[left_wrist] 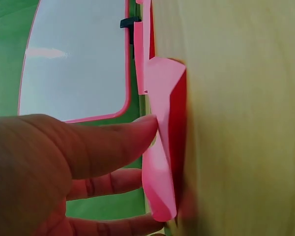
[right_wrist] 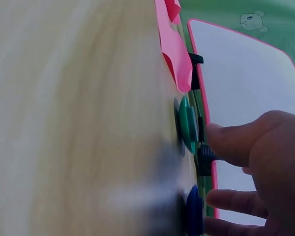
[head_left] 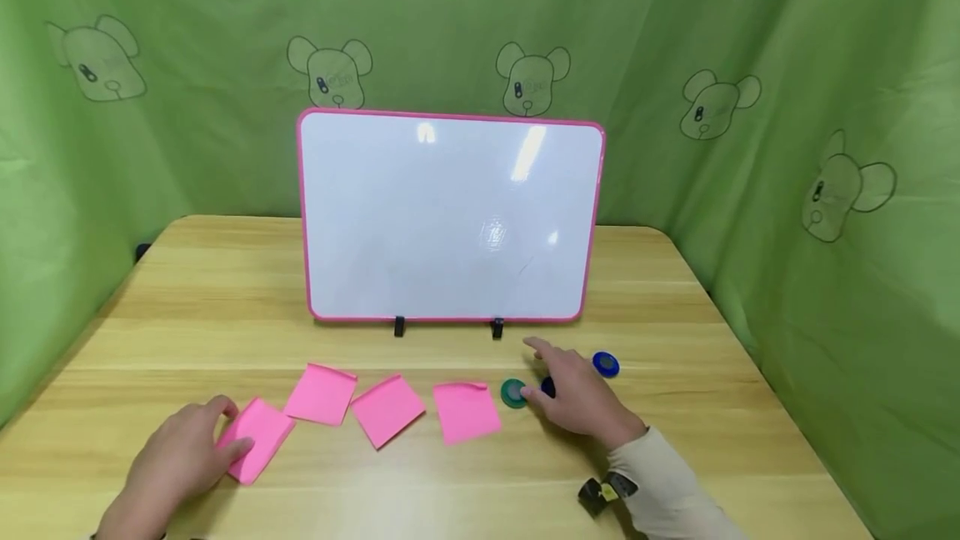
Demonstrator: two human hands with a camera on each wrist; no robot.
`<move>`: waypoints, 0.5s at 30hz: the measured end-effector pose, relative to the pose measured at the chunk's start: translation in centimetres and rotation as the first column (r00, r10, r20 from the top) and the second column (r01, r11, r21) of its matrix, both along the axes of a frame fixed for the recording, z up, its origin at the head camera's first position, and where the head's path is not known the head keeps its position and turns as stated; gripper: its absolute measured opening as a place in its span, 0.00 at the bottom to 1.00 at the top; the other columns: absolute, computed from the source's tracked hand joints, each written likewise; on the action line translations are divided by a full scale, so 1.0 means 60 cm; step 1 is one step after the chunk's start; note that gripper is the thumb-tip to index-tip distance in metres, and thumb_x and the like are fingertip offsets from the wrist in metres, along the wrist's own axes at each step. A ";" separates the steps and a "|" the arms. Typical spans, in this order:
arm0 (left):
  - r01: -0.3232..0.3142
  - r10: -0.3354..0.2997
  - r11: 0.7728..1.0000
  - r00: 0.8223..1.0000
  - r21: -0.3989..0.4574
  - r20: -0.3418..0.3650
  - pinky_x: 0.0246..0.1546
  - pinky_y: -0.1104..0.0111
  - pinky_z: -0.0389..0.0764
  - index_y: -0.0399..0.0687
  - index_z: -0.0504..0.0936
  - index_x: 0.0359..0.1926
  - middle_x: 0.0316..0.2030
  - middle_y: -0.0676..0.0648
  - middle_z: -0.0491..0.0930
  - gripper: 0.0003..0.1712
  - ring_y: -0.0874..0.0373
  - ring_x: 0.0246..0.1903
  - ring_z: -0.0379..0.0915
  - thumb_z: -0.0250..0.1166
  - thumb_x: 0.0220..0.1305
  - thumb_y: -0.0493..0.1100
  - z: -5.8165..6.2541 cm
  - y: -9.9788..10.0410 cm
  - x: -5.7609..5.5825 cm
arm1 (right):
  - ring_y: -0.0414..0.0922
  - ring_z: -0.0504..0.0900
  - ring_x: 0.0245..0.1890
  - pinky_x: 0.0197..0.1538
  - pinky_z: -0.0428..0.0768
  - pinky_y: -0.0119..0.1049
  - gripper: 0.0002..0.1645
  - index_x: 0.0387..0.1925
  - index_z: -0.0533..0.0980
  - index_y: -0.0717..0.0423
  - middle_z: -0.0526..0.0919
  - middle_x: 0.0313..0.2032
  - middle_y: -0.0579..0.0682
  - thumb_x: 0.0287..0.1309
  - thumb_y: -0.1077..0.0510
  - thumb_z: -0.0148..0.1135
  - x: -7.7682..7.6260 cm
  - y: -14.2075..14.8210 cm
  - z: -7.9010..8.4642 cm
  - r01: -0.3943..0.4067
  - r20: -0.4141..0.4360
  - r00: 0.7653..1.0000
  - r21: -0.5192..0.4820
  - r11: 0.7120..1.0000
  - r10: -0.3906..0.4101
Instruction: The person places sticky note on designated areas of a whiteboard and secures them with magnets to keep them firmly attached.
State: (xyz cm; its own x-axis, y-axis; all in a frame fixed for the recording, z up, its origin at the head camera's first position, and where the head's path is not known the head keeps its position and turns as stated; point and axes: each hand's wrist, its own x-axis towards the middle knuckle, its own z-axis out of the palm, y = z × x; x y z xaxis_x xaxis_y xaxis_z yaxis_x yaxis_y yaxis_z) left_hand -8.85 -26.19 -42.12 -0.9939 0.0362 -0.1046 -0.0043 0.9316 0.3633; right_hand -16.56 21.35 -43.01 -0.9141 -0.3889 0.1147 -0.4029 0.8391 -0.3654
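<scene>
My left hand [head_left: 176, 452] pinches the leftmost pink sticky note [head_left: 262, 440] between thumb and fingers, and the paper bows in the left wrist view. To its right lie three more pink sticky notes: one nearest [head_left: 322, 394], a middle one [head_left: 388, 411] and a right one [head_left: 467, 412]. My right hand [head_left: 585, 398] hovers over the round magnets with its fingers spread. Its thumb tip is by the green magnet [head_left: 513, 393]; whether they touch I cannot tell. A dark blue magnet [head_left: 548, 387] is partly hidden under that hand. Beyond it lies another blue magnet [head_left: 606, 364].
A white board [head_left: 450, 215] with a pink frame stands upright at the back, on two black feet [head_left: 399, 327]. The wooden table [head_left: 225, 290] is surrounded by green curtains [head_left: 427, 7]. A black camera strap piece [head_left: 592, 497] hangs at the right sleeve [head_left: 660, 482].
</scene>
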 end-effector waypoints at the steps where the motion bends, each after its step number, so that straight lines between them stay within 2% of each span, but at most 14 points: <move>1: 0.002 -0.002 1.000 1.000 0.001 -0.005 0.28 0.57 0.71 0.39 0.76 0.44 0.27 0.46 0.71 0.22 0.50 0.28 0.66 0.71 0.55 0.49 0.000 0.000 0.000 | 0.57 0.76 0.55 0.57 0.72 0.55 0.41 0.69 0.63 0.54 0.78 0.56 0.57 0.57 0.48 0.68 0.000 -0.001 0.000 -0.013 0.000 1.000 0.008 1.000 0.013; 6: 0.008 -0.008 1.000 1.000 0.014 -0.021 0.29 0.56 0.72 0.39 0.76 0.42 0.27 0.46 0.72 0.22 0.51 0.28 0.68 0.71 0.55 0.50 0.001 0.000 0.001 | 0.54 0.78 0.49 0.52 0.75 0.54 0.37 0.65 0.68 0.54 0.80 0.48 0.53 0.57 0.46 0.68 0.001 -0.006 0.001 -0.059 -0.006 0.998 0.050 0.997 0.060; 10: 0.013 -0.012 0.999 0.999 0.034 -0.029 0.26 0.61 0.68 0.42 0.73 0.34 0.25 0.48 0.69 0.20 0.53 0.26 0.65 0.73 0.53 0.49 0.001 0.001 0.003 | 0.50 0.78 0.45 0.49 0.76 0.52 0.35 0.60 0.72 0.54 0.80 0.42 0.48 0.54 0.45 0.70 0.002 -0.009 0.001 -0.088 -0.002 0.996 0.073 0.993 0.088; 15: 0.019 -0.018 0.998 0.999 0.057 -0.028 0.24 0.65 0.63 0.47 0.67 0.27 0.21 0.49 0.64 0.21 0.55 0.24 0.61 0.74 0.50 0.45 -0.002 0.005 0.004 | 0.52 0.77 0.48 0.50 0.75 0.56 0.32 0.55 0.75 0.53 0.81 0.46 0.50 0.51 0.45 0.72 0.004 -0.011 0.003 -0.127 -0.010 0.992 0.084 0.988 0.129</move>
State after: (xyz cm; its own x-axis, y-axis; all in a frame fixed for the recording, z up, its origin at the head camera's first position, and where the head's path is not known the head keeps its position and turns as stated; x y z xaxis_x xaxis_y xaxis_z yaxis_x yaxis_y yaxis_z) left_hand -8.61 -25.91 -42.22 -0.9954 0.0596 -0.0746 0.0232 0.9091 0.4160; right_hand -16.31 20.70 -42.86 -0.8546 -0.5113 0.0906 -0.5138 0.8075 -0.2897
